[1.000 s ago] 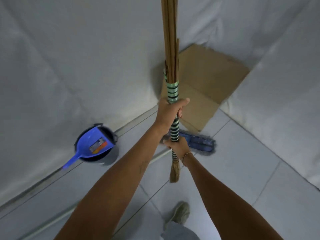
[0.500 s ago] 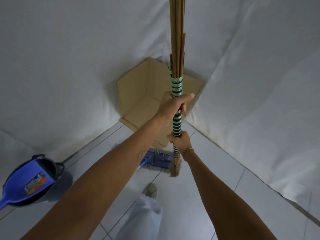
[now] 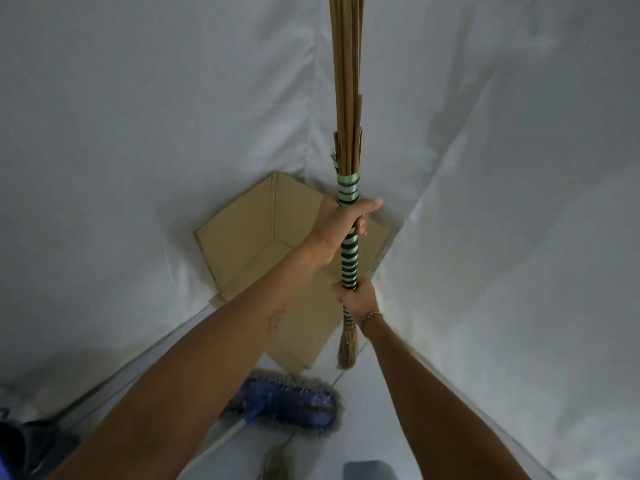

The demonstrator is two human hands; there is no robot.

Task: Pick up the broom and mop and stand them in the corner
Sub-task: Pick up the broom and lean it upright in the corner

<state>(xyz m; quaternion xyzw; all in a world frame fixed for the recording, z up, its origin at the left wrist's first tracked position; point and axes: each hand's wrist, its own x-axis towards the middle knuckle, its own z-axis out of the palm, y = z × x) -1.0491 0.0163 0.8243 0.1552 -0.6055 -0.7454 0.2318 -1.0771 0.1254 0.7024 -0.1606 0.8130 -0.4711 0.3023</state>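
Both hands clench the broom (image 3: 348, 174) on its green-and-black striped binding: the left hand (image 3: 341, 225) above, the right hand (image 3: 358, 299) below, their fingers wrapped round it. Stacking the hands probably steadies the long stick bundle upright, its tufted end clear of the floor (image 3: 353, 424), facing the cloth-draped corner (image 3: 313, 98). Flattened cardboard (image 3: 252, 237) lines that corner. The mop (image 3: 287, 403) lies on the floor near the feet, not yet picked up. No brand, label or writing is legible.
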